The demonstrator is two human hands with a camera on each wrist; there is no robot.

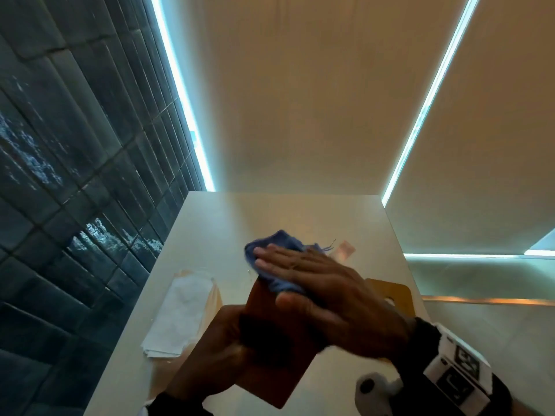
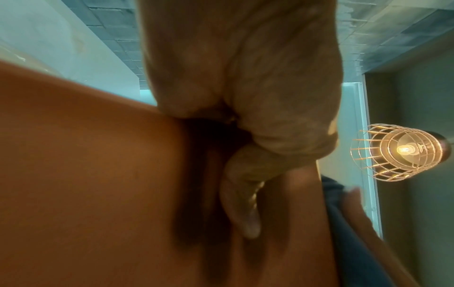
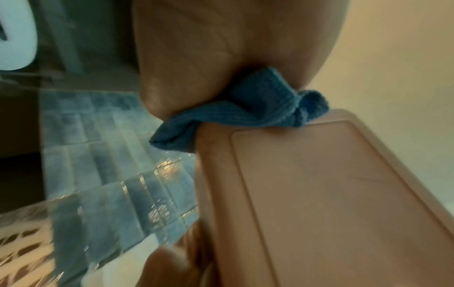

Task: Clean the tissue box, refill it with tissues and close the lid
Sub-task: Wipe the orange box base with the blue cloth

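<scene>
Two hands: left hand (image 1: 222, 349) grips tissue box (image 1: 270, 364), right hand (image 1: 324, 283) presses cloth (image 1: 276, 250).

A tiled washroom or similar room, likely in a home or café: glossy dark tiles (image 1: 75, 163) on one wall, pale counter (image 1: 300, 217) lit by cool light strips (image 1: 180, 85), a caged lamp (image 2: 398, 152) glowing warm.

The head view looks forward and down over the bench (image 1: 300, 217) at both hands. Each wrist view sits very close along its own hand, tilted up toward wall and ceiling; all three share the brown tissue box (image 1: 270, 349) and blue cloth (image 3: 233, 112)
</scene>
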